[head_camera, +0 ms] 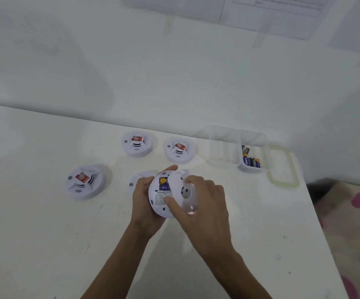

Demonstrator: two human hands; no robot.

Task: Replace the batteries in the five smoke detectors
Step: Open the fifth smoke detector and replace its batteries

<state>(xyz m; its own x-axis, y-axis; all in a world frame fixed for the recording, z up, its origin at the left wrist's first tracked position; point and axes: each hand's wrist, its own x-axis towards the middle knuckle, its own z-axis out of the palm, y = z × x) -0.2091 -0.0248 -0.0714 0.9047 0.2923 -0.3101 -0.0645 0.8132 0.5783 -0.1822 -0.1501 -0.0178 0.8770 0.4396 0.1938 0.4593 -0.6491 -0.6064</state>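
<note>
The left hand (pixel 142 203) grips an opened smoke detector (pixel 160 196) above the tabletop's (pixel 45 234) middle; the right hand (pixel 198 197) holds its backplate (pixel 185 190). Four others look untouched; batteries (pixel 250 158) wait near the far right corner.

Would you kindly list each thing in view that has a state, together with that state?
Held smoke detector: back up, open, battery showing.
Back cover: off, tilted, in right hand.
Left hand: gripping the held detector.
Three detectors: resting on table, untouched.
Fifth detector: on table, partly hidden.
Battery box: open, batteries inside.
Lid: off, beside box.
</note>
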